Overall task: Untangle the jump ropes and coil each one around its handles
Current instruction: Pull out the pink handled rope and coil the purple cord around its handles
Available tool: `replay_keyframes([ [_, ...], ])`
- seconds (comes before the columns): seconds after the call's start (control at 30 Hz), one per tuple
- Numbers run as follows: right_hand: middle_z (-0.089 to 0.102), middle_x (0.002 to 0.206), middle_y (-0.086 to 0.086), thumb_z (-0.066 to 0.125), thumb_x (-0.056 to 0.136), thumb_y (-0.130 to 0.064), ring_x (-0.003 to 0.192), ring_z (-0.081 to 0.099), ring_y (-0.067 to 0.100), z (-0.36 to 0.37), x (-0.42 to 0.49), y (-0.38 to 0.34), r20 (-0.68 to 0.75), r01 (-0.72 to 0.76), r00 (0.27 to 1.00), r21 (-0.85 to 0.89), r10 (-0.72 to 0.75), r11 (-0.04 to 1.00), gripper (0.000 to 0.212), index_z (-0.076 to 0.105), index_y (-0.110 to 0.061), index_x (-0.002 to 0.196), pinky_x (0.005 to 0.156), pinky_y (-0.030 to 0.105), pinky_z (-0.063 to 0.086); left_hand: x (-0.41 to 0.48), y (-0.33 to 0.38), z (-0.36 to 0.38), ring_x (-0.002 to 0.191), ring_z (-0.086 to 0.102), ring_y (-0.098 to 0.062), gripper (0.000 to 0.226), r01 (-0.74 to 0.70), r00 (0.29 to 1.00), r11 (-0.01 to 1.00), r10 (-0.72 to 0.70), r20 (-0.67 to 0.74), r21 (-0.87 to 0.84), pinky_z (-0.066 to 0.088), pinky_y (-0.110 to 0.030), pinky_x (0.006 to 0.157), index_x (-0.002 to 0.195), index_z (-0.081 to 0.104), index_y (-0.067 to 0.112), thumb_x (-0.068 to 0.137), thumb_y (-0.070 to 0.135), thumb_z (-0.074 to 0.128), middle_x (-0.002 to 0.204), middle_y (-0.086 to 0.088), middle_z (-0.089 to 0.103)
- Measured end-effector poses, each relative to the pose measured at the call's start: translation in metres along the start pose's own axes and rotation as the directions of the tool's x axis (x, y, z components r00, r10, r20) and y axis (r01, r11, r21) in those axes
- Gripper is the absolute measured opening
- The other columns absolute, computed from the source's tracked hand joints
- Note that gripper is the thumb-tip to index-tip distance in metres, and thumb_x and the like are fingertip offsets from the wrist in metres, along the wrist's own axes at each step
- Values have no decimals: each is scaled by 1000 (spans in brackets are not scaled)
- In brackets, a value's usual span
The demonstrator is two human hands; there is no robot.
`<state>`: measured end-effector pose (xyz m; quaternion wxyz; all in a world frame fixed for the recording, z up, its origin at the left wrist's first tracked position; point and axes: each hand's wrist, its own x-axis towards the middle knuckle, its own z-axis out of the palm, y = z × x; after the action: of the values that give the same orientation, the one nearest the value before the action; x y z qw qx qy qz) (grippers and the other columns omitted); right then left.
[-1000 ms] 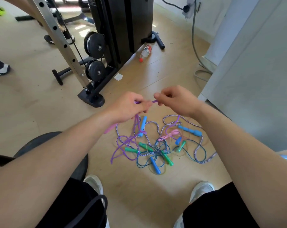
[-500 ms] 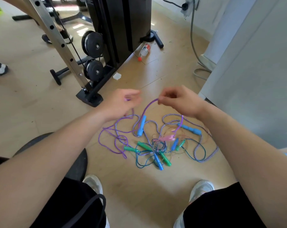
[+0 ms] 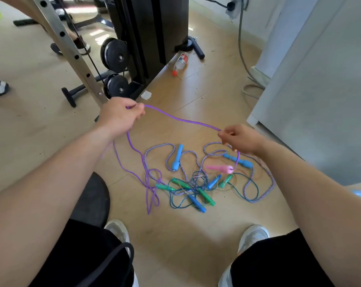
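Note:
A purple rope [image 3: 181, 119] stretches between my two hands above the floor. My left hand [image 3: 119, 116] grips it at the upper left, and its slack drops into loops on the floor below. My right hand [image 3: 240, 138] pinches it at the right, from where it runs down to a pink handle [image 3: 218, 168] hanging just above the pile. On the floor lies a tangle of jump ropes [image 3: 196, 183]: a purple-and-white striped rope [image 3: 260, 191] with light blue handles [image 3: 177, 157], and thin ropes with green and blue handles.
A black weight machine [image 3: 146, 38] with a slanted metal rail [image 3: 72, 52] stands behind the pile. A plastic bottle [image 3: 180, 62] lies near it. A white cabinet [image 3: 320, 90] is at the right, a black stool [image 3: 92, 199] under my left arm. My shoes [image 3: 252, 235] are below.
My hands have moved apart, the left up and left, the right down and right. The purple rope has pulled out into a long span, and the pink handle has lifted off the pile.

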<state>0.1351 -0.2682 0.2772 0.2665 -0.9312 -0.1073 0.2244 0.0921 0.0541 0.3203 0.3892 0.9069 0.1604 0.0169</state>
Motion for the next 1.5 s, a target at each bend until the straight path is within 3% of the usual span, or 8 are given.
replay_keyframes([
  [0.23,38,67,7,55,99,-40,60,37,20,-19,-16,-76,-51,313,949,283,-312,907,35,70,-19,77,59,30,36,-34,40,36,57,50,-7,46,-163,935,955,230,271,-248,44,-16,54,144,51,32,99,34,60,131,18,60],
  [0.37,41,62,3,56,99,-38,58,39,19,-22,-16,-83,-2,307,943,380,-332,873,38,71,-22,69,53,28,40,-51,55,48,48,49,1,14,-222,862,925,334,380,-309,40,-15,45,108,68,19,102,23,56,92,0,67],
  [0.53,63,65,3,58,95,-47,57,59,19,-11,-9,-50,23,196,979,185,-203,963,41,64,-13,73,59,25,42,-31,41,32,57,49,-13,29,-248,934,966,258,247,-73,41,-26,60,80,70,15,99,33,59,71,-9,54],
  [0.7,69,76,1,55,97,-42,66,59,15,1,-5,-6,61,41,997,113,-48,993,34,67,-14,82,60,23,42,-12,19,8,57,45,-12,31,-143,984,990,143,108,-10,36,-28,58,74,69,21,97,39,60,51,13,48],
  [0.87,69,90,3,54,98,-38,82,60,22,10,-1,2,89,-46,995,-65,52,997,22,61,-18,94,75,29,43,-12,16,16,61,50,-9,31,-132,989,991,130,75,20,39,-15,57,77,70,20,99,37,57,69,7,56],
  [1.13,70,81,7,44,102,-26,77,70,31,13,-6,-3,136,-144,980,-31,147,989,19,51,-14,90,70,33,51,-10,6,17,68,59,-12,22,-75,990,997,73,118,16,53,-33,72,99,73,26,96,43,59,96,2,71],
  [1.27,63,67,7,45,102,-36,52,68,28,5,-9,-27,156,-140,980,77,127,987,32,48,-11,83,59,31,53,-8,2,30,105,63,-28,77,-26,973,940,-55,226,340,49,-35,92,143,47,18,81,54,75,136,-9,52],
  [1.5,65,62,13,48,99,-41,57,72,33,9,-13,-62,178,-186,969,54,174,981,42,56,-4,81,64,41,59,-19,19,44,80,51,-29,28,-8,977,891,-89,193,454,48,-37,71,93,57,9,84,32,70,93,-10,57],
])
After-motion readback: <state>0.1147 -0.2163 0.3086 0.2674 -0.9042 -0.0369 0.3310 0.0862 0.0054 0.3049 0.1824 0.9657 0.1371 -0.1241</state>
